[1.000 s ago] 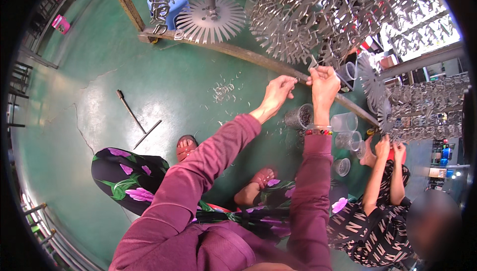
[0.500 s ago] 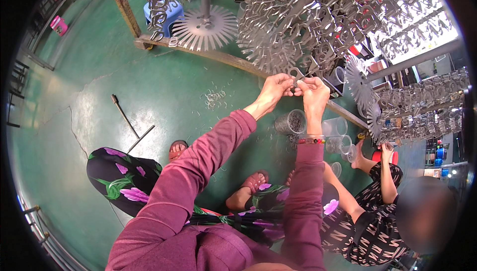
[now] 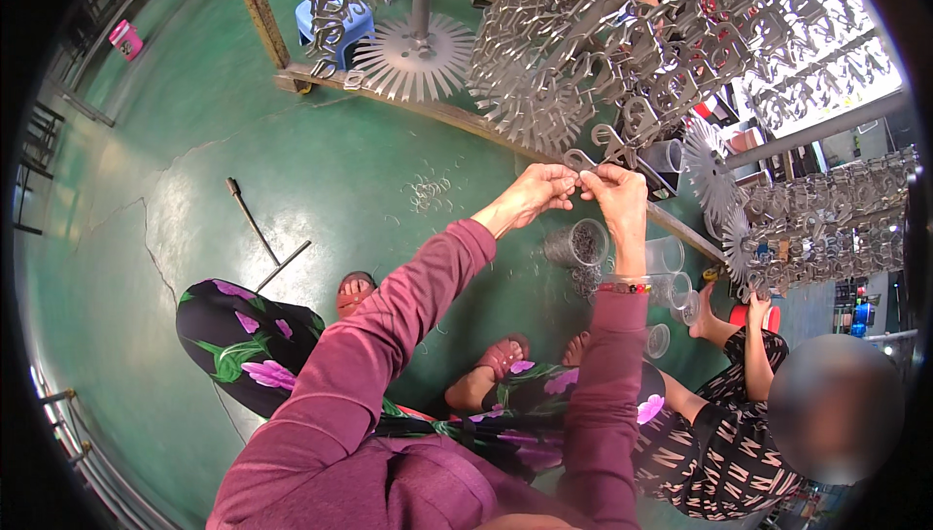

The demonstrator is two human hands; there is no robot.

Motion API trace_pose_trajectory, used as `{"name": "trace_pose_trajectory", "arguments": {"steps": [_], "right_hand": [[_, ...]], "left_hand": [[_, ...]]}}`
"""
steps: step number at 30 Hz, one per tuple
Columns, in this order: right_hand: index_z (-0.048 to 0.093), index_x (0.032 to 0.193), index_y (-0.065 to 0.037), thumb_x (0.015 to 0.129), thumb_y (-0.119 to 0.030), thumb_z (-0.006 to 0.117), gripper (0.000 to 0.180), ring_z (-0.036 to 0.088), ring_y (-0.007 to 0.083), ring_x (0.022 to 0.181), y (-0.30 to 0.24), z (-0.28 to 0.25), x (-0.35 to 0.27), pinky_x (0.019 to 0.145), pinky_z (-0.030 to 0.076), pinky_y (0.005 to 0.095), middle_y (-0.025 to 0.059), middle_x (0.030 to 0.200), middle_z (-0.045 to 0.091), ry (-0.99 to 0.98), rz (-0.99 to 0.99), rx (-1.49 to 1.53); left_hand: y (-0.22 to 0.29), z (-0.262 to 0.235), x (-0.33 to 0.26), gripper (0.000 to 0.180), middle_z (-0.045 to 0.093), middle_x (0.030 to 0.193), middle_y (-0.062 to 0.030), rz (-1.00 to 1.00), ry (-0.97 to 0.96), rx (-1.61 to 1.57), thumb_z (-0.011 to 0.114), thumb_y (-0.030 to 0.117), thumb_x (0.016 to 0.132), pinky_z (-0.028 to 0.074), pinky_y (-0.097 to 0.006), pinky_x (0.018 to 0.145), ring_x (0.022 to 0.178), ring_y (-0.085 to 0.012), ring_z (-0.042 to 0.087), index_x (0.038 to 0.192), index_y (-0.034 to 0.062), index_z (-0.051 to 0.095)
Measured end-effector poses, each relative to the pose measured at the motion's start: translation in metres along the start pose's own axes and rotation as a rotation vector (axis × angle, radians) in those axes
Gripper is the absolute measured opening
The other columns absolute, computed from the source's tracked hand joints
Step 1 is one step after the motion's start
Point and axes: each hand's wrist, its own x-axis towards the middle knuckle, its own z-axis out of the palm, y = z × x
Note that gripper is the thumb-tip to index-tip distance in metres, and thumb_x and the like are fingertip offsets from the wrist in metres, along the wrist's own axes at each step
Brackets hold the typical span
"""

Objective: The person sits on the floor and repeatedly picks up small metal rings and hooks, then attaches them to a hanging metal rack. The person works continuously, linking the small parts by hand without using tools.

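Both my hands meet at the lower edge of a mass of hanging metal parts. A shiny metal piece with a looped end [image 3: 578,159] shows just above my fingertips. My right hand [image 3: 622,202] is closed in a pinch at the lower end of this piece. Beside it, my left hand [image 3: 533,198] is also closed, thumb against fingers; whatever it holds is too small to make out. Below them stands a clear plastic tub [image 3: 587,241] of small dark metal bits. Dense rows of looped metal parts [image 3: 641,54] hang on the rack above.
A wooden frame rail [image 3: 457,120] runs along the rack's base, near a slotted metal disc [image 3: 413,59]. Loose wire hooks [image 3: 430,192] and a T-shaped metal bar [image 3: 262,234] lie on the green floor. More clear tubs [image 3: 666,256] stand right; another person [image 3: 719,443] sits there.
The looped piece sits a little lower and less of it shows between my hands. My fingertips remain close together. The whole view has shifted slightly.
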Motion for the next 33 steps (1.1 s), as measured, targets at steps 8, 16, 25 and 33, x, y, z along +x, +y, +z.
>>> {"name": "trace_pose_trajectory", "arguments": {"steps": [8, 16, 25, 33], "right_hand": [[0.069, 0.074, 0.003, 0.073, -0.012, 0.071, 0.014, 0.063, 0.0101, 0.054, -0.016, 0.006, 0.020, 0.055, 0.049, 0.0241, 0.0090, 0.060, 0.066, 0.052, 0.096, -0.223], [0.065, 0.066, 0.006, 0.071, -0.008, 0.072, 0.017, 0.065, 0.0141, 0.054, -0.012, 0.021, 0.051, 0.049, 0.049, 0.0273, 0.0096, 0.057, 0.064, 0.179, 0.106, -0.159], [0.061, 0.070, 0.013, 0.068, 0.001, 0.069, 0.014, 0.066, 0.0183, 0.057, -0.011, 0.019, 0.071, 0.051, 0.053, 0.0287, 0.0166, 0.064, 0.064, 0.141, 0.125, -0.045], [0.058, 0.068, 0.016, 0.066, 0.007, 0.069, 0.015, 0.063, 0.0176, 0.057, -0.010, 0.025, 0.073, 0.049, 0.055, 0.0273, 0.0143, 0.068, 0.062, 0.110, 0.120, -0.038]], "left_hand": [[0.006, -0.027, -0.009, 0.034, 0.061, 0.104, -0.0051, -0.001, 0.125, -0.077, 0.064, 0.013, 0.086, 0.050, -0.026, 0.081, 0.093, -0.0116, 0.058, 0.116, -0.0009, 0.056], [0.027, -0.045, 0.008, 0.048, 0.058, 0.115, -0.0137, 0.126, 0.153, -0.178, 0.067, 0.003, 0.080, 0.048, -0.027, 0.087, 0.099, -0.0146, 0.059, 0.122, -0.0075, 0.047], [0.042, -0.043, 0.026, 0.019, 0.064, 0.101, -0.0164, 0.065, 0.165, -0.189, 0.065, 0.011, 0.084, 0.051, -0.027, 0.083, 0.088, -0.0177, 0.063, 0.095, -0.0038, 0.061], [0.043, -0.045, 0.022, 0.023, 0.064, 0.099, -0.0192, 0.010, 0.197, -0.192, 0.062, 0.015, 0.087, 0.052, -0.030, 0.083, 0.088, -0.0216, 0.063, 0.099, -0.0056, 0.060]]}}
